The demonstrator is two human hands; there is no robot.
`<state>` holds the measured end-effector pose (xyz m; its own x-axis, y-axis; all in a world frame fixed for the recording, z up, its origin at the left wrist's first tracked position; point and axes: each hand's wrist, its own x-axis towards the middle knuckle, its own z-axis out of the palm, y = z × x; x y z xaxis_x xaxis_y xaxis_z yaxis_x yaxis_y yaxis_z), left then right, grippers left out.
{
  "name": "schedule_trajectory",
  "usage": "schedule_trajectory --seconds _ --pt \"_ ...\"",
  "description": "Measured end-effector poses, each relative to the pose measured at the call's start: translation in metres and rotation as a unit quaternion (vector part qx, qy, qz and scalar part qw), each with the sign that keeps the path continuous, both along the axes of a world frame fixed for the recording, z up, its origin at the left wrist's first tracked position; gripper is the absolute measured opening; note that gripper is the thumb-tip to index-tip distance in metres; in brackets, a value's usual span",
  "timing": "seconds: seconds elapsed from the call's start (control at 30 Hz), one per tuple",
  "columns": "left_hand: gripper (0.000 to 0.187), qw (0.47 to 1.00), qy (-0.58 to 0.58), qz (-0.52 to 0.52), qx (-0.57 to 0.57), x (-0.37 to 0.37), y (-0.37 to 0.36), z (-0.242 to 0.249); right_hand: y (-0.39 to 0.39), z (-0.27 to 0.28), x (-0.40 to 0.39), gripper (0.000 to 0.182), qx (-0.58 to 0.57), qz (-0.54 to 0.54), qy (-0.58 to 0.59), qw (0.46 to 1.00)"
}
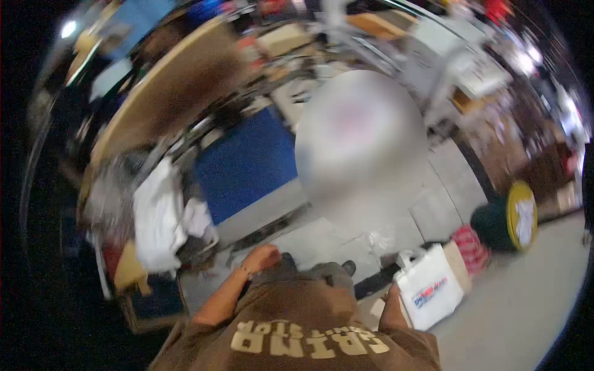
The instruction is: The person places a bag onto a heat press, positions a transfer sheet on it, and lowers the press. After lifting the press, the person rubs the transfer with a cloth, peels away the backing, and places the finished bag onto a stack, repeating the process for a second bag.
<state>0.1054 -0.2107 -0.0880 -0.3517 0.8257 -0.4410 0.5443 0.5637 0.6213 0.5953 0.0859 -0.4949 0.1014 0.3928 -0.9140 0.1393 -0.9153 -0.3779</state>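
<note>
My left hand (265, 256) is in front of my waist at the left, a band around its wrist. Motion blur smears its fingers, and no object shows in it. At my right side, my right hand (393, 294) is at the edge of a white shopping bag (433, 287) with handles and red and blue print, and grips it. Most of those fingers are hidden by the bag, which leans to one side. Just beyond the bag lies red-and-white striped material (471, 249).
A dark green cylinder with a yellow rim (523, 216) stands at right. Ahead is a large blue-topped box (247, 164); white plastic bags (159, 219) are piled at left below a long tan board (179, 80). A pale blurred oval (362, 142) covers the centre. Grey floor (520, 297) shows at right.
</note>
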Motion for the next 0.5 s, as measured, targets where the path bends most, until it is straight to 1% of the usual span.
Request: schedule_trajectory --seconds 0.03,0.07,0.1,0.13,0.17,0.2,0.23,0.27,0.3,0.33,0.37,0.4,0.43,0.47,0.5 --pt "0.025 0.998 -0.023 -0.024 0.050 -0.010 -0.015 -0.005 -0.002 0.022 -0.015 0.093 0.000 0.146 0.050 0.988" --pt "0.026 0.998 0.046 -0.011 0.040 -0.008 -0.023 0.013 0.001 0.045 -0.037 0.070 -0.007 0.228 0.062 0.972" --pt "0.027 0.993 0.113 0.001 0.022 -0.009 -0.030 0.032 0.005 0.046 -0.059 0.050 -0.016 0.306 0.072 0.949" --pt "0.027 0.993 0.078 0.086 -0.002 -0.019 -0.042 0.044 0.005 0.051 -0.079 0.033 0.044 0.371 0.115 0.921" --pt "0.027 0.986 0.041 0.161 -0.019 -0.032 -0.057 0.057 0.011 0.034 -0.082 0.021 0.104 0.422 0.160 0.886" --pt "0.027 0.966 0.041 0.249 0.050 -0.043 -0.075 0.085 0.023 0.004 -0.096 0.016 0.063 0.342 0.259 0.901" --pt "0.027 0.936 0.039 0.330 0.120 -0.056 -0.095 0.107 0.003 0.072 -0.125 0.016 0.062 0.302 0.232 0.922" --pt "0.028 0.891 0.122 0.405 0.164 -0.078 -0.120 0.104 0.007 0.071 -0.143 0.022 0.087 0.381 0.235 0.890" --pt "0.029 0.834 0.201 0.473 0.201 -0.102 -0.153 0.095 0.014 0.056 -0.153 0.035 0.112 0.454 0.234 0.852" --pt "0.028 0.787 0.256 0.522 0.205 -0.122 -0.187 0.090 0.016 0.083 -0.171 0.035 0.117 0.467 0.232 0.845" --pt "0.028 0.736 0.310 0.565 0.207 -0.141 -0.224 0.088 0.010 0.116 -0.198 0.034 0.090 0.529 0.189 0.823" --pt "0.032 0.712 0.355 0.587 0.148 -0.157 -0.259 0.080 0.002 0.149 -0.229 0.033 0.062 0.584 0.144 0.796" --pt "0.041 0.686 0.395 0.605 0.085 -0.169 -0.287 0.075 -0.003 0.169 -0.255 0.033 0.066 0.591 0.142 0.791" --pt "0.041 0.682 0.392 0.612 0.085 -0.184 -0.314 0.055 -0.010 0.184 -0.274 0.037 0.064 0.654 0.129 0.743" --pt "0.057 0.691 0.422 0.587 0.029 -0.198 -0.337 0.031 -0.016 0.198 -0.292 0.041 0.060 0.712 0.115 0.691"
